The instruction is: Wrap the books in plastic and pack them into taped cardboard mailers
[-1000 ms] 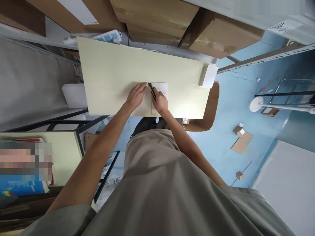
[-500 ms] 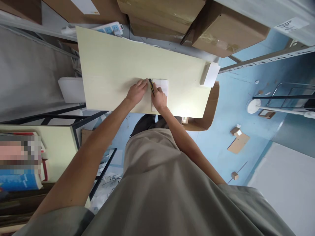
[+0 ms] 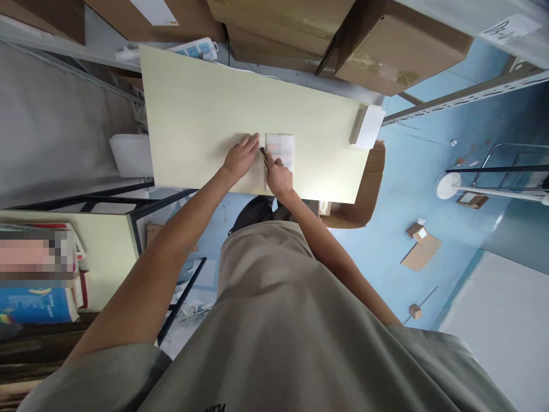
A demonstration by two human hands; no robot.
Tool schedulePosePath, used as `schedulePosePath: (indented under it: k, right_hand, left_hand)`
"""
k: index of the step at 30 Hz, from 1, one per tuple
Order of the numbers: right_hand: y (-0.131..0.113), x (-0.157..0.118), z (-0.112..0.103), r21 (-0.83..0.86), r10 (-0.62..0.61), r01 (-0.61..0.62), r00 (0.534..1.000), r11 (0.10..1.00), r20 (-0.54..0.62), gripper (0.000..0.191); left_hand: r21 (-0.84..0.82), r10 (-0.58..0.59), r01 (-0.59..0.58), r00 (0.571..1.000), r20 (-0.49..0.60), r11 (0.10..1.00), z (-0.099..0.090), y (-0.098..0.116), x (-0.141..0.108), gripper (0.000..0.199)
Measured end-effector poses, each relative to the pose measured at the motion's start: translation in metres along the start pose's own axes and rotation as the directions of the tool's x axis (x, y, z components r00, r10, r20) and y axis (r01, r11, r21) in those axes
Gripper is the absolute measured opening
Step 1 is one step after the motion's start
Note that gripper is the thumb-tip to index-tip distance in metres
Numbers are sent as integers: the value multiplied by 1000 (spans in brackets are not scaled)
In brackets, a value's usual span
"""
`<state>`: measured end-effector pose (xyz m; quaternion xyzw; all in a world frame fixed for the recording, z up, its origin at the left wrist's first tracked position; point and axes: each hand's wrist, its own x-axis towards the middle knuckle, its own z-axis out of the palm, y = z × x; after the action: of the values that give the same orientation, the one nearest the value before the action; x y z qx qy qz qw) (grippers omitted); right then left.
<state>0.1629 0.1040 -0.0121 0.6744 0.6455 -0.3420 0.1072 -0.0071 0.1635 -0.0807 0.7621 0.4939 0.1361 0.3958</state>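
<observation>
My right hand (image 3: pixel 280 180) is closed round a slim black and yellow utility knife (image 3: pixel 266 160), its tip pointing away from me. The knife is at the left edge of a white paper sheet or booklet (image 3: pixel 280 143) with faint print, and this hand partly covers the paper. Left of the knife, my left hand (image 3: pixel 241 158) lies flat on the pale yellow tabletop (image 3: pixel 193 114), fingers stretched out and pointing to the knife side. Whether the blade touches the paper is too small to tell.
A white box (image 3: pixel 368 127) stands at the table's right end. Behind the table are a power strip (image 3: pixel 199 49) and cardboard boxes (image 3: pixel 403 48) on a shelf. An open carton (image 3: pixel 372 183) sits below the right edge. Books (image 3: pixel 38 303) lie on another table at left.
My right hand has drawn the knife a little toward me along the paper's left edge, uncovering printing on the paper. My left hand stays nearly in place; the view has shifted slightly.
</observation>
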Motion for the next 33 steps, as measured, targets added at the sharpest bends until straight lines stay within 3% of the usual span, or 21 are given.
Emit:
schedulePosePath:
  k: [8, 15, 23, 26, 29, 30, 33]
  right_hand:
    - [3, -35, 7, -75, -36, 43, 995, 996, 88, 68]
    - [8, -70, 12, -171, -76, 112, 975, 979, 207, 66]
    - [28, -90, 5, -28, -194, 213, 928, 977, 318, 54]
    - [43, -98, -12, 97, -179, 162, 961, 982, 211, 53]
    - [55, -101, -39, 271, -119, 115, 993, 956, -1, 59]
    - [55, -99, -51, 333, -94, 113, 993, 936, -72, 63]
    - [44, -84, -95, 477, -18, 149, 963, 866, -269, 68]
  left_hand:
    - [-93, -34, 33, 999, -11, 995, 3, -5, 4, 48]
    - [-65, -40, 40, 999, 12, 997, 5, -9, 5, 48]
    - [-46, -30, 29, 999, -21, 999, 9, -7, 7, 51]
    - [-69, -100, 92, 986, -137, 993, 2, 5, 0, 51]
    - [-151, -241, 201, 911, -334, 968, -19, 39, -14, 47]
    - [-187, -256, 199, 895, -365, 962, -28, 54, -18, 44]
    - [-265, -182, 84, 911, -371, 961, -55, 99, -21, 41]
